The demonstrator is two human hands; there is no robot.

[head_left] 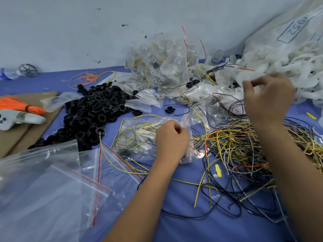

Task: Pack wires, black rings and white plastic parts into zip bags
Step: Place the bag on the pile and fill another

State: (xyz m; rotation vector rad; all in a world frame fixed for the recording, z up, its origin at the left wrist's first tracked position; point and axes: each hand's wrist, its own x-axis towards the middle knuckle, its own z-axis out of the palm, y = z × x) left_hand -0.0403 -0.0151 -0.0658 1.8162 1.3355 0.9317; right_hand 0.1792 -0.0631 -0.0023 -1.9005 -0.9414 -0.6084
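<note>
On blue table [174, 215] | left hand [172, 138] grip pinching zip bag [139, 137] | right hand [267, 98] grip closed on white plastic part [258, 88]

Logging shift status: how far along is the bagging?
Done: a heap of filled zip bags sits at the back. In hand: the left hand pinches a bag already holding wires, while the right hand reaches into the white plastic parts. Left: a big pile of black rings, a tangle of loose wires and empty bags. Plenty remains.
</note>
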